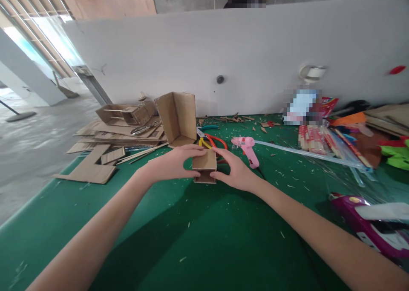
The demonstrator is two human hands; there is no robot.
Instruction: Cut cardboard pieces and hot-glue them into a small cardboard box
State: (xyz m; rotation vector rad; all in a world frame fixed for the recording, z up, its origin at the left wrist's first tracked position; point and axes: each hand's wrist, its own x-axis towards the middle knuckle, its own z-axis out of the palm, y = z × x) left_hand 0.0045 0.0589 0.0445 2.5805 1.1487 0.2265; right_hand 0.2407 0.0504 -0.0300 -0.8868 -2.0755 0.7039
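Observation:
A small cardboard box (204,161) with an open front is between my hands over the green table. My left hand (171,163) grips its left side, thumb low and fingers at the top. On the right side, my right hand (234,169) holds it the same way. Right behind the box lie pliers with yellow handles (204,142) and a tool with red handles (220,139). A pink glue gun (247,149) rests to the right of my right hand. Behind my left hand stands a folded cardboard piece (179,116).
Cardboard sheets (89,165) and a cardboard structure (124,114) are at the left. At the right are red-and-white packets (311,138), clear sticks (306,152) and a purple device (367,227). A white partition (159,56) stands behind; a person is beyond it.

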